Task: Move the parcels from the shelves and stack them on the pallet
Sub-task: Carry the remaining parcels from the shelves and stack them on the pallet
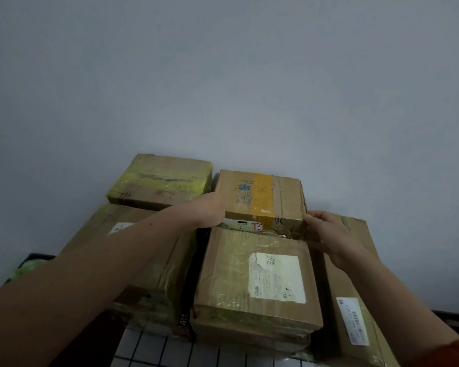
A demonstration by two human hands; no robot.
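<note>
**A:** Head camera: left hand and right hand hold the orange-taped parcel by its near corners, far middle of the stack.

**B:** Corner grips look slight; it could slip, or settle crooked.

Five cardboard parcels and two hands

Plain grey-blue wall filling the top and back, white floor tiles with dark lines along the bottom, something soft and green inside a dark edge at far left
</note>
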